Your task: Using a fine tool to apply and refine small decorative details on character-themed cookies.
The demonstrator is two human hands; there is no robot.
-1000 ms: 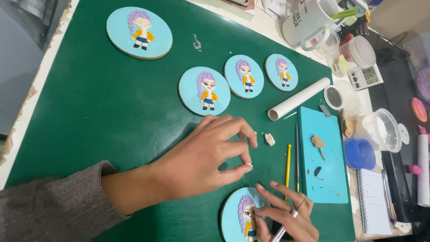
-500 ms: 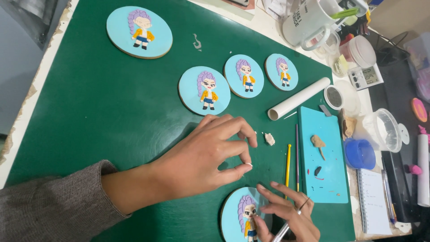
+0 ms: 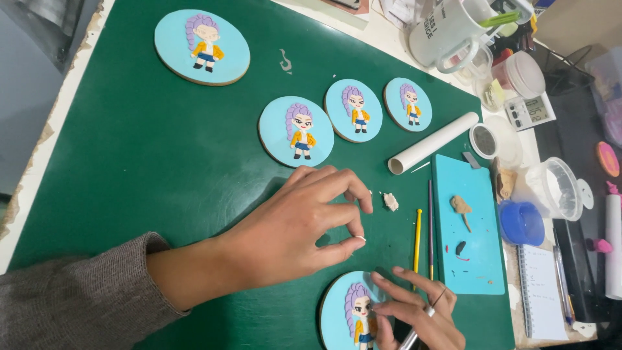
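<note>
A: Head view: our left hand (image 3: 295, 236) hovers over the green mat (image 3: 142, 149), fingers curled, pinching nothing we can make out. Detailing step, we judge.

B: Our right hand (image 3: 421, 317), lower frame, grips a thin tool (image 3: 409, 338) on the disc (image 3: 346, 314); next needs steadiness.

I'm getting bright, even light from above on the green mat (image 3: 162, 162). My left hand (image 3: 291, 233) throws a soft shadow up and left of itself. The white mug (image 3: 447, 29) shows mild glare. Focus is sharp; the far right edge looks dimmer.
</note>
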